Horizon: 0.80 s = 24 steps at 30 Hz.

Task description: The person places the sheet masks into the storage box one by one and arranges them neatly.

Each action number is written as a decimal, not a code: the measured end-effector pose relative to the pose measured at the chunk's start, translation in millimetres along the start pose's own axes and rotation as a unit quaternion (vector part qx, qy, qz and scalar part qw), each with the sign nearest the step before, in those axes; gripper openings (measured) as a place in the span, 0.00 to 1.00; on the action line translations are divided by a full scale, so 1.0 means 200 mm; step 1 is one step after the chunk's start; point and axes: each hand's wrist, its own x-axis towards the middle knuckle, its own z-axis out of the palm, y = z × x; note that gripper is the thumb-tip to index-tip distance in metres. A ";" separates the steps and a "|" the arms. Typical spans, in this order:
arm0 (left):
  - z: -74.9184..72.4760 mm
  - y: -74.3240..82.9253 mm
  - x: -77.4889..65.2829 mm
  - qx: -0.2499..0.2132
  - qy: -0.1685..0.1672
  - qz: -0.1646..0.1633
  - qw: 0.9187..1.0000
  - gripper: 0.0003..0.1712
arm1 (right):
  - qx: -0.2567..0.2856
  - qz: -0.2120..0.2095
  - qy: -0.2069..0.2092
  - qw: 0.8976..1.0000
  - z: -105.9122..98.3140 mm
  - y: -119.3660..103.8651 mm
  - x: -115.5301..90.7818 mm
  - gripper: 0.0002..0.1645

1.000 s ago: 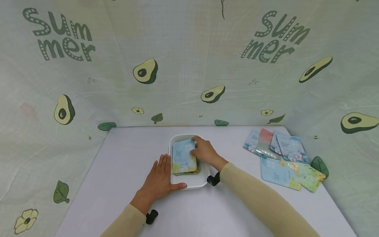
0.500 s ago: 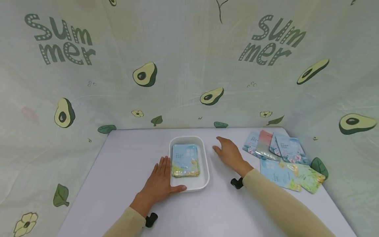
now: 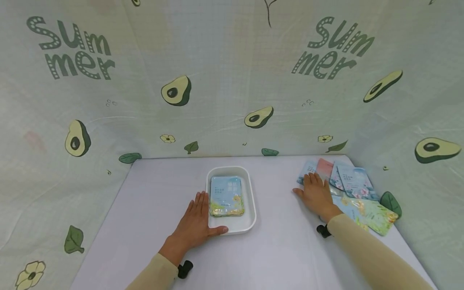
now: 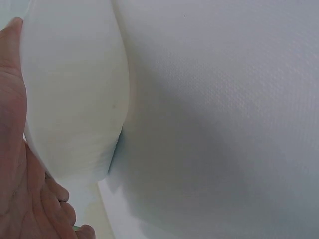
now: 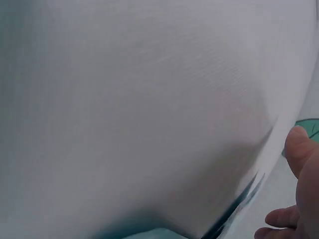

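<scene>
My left hand (image 3: 195, 223) lies flat along the left side of a white plastic tray (image 3: 250, 201), its thumb over the near left corner. In the left wrist view the palm (image 4: 12, 129) is against the tray's outer wall (image 4: 75, 89). Inside the tray rests a neat stack of light blue, flower-printed flat sachets (image 3: 226, 195). Over at the right, my right hand (image 3: 317, 195) hovers over another spread of sachets, fingers extended and thumb held apart. It partly covers a pink-and-silver sachet (image 3: 324, 167). In the right wrist view its thumb and fingertips (image 5: 297, 144) hold nothing.
Blue sachets (image 3: 357, 183) with pink flowers overlap at the back right. Nearer lie a wide blue sachet (image 3: 348, 207) and a green one (image 3: 380, 217), by the table's right edge. A patterned cloth (image 3: 217, 60) hangs behind the white table (image 3: 163, 181).
My right hand has let go of the top sachet in the tray and moved right to the loose sachets. The stack now lies squared up. My left hand has stayed at the tray.
</scene>
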 end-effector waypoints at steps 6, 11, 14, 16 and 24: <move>0.00 0.01 0.00 -0.006 -0.001 0.000 1.000 0.80 | -0.012 0.023 -0.040 0.999 0.02 0.04 0.01 0.57; 0.00 0.01 0.01 -0.007 -0.001 -0.003 1.000 0.80 | 0.005 0.014 -0.065 0.998 0.03 0.02 0.02 0.58; 0.00 0.01 0.01 -0.009 0.001 -0.004 1.000 0.79 | 0.011 0.004 -0.071 0.997 0.04 0.00 0.04 0.58; 0.00 0.01 0.00 -0.010 0.001 -0.005 1.000 0.79 | 0.014 -0.008 -0.072 0.997 0.06 -0.02 0.05 0.58; -0.01 0.01 0.00 -0.017 -0.004 -0.007 1.000 0.80 | 0.027 -0.133 -0.068 0.988 0.12 -0.16 0.03 0.54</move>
